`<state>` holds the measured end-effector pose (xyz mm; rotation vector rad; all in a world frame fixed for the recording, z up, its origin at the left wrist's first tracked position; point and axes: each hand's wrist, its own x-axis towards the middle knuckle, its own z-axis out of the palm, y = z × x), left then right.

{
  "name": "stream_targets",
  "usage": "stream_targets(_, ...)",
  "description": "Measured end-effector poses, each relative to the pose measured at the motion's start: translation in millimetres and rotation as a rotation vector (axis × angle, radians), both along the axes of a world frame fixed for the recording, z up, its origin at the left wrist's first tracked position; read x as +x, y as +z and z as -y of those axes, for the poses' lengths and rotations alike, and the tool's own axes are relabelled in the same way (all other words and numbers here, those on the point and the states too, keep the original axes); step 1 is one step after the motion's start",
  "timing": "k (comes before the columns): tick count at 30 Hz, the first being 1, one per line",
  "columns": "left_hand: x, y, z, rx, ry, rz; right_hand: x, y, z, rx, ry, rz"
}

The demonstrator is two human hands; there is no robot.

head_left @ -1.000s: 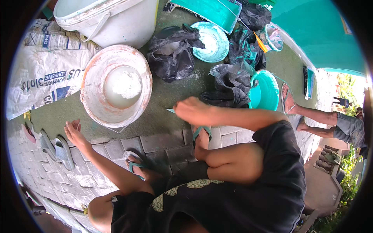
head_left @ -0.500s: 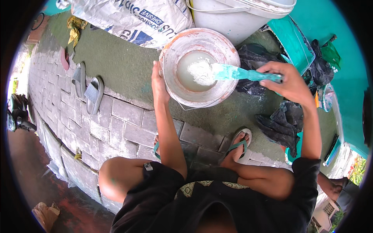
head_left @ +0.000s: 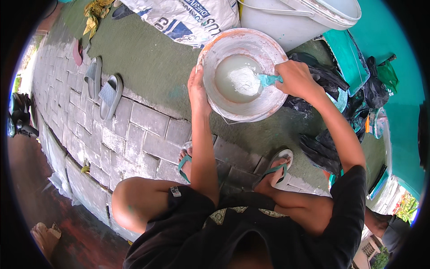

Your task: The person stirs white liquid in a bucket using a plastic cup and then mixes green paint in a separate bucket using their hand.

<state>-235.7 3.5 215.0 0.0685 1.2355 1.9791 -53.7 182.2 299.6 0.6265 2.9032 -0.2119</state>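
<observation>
A pale, stained bucket [head_left: 268,44] sits in front of me, with cloudy liquid and a mound of white powder [head_left: 245,81] in it. My left hand [head_left: 198,87] is closed on its left rim, thumb on the edge. In my right hand [head_left: 293,77], over the right rim, is a turquoise-smeared putty knife [head_left: 268,80]. Its handle is mostly covered by my fingers, and the blade end meets the powder. Whether the tip reaches under the powder, I cannot tell.
Behind the bucket stand a white sack [head_left: 190,20] and a larger white pail [head_left: 277,24]. Black plastic bags [head_left: 320,150] lie to the right, near a turquoise container [head_left: 345,58]. Grey slippers [head_left: 109,96] rest on the paving at left. Part of another person [head_left: 380,224] shows at lower right.
My right hand has moved left and closer to the bucket, bringing the putty knife lower and further inside. My left hand stays at the rim. The whole view has shifted slightly.
</observation>
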Motion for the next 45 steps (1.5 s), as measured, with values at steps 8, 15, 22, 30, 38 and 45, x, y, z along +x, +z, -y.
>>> stream_targets(8,-6,-11,2,0.014,-0.030,-0.048,-17,-21,18,0.090,0.151,0.045)
stream_targets(15,-2,-8,2,0.015,0.021,-0.039,-8,-12,23,-0.091,0.168,0.060)
stream_targets(22,-8,-22,1,0.049,0.022,-0.047,-10,-9,29,-0.239,0.048,0.016)
stream_targets(30,-6,-21,-1,0.071,0.044,0.012,2,-22,32,-0.236,0.066,-0.145)
stream_targets(38,-7,-21,-1,0.061,0.044,0.005,-4,-33,27,-0.233,0.013,-0.224)
stream_targets(45,-8,-21,-1,0.048,0.030,-0.028,-24,-42,20,-0.225,-0.024,-0.145)
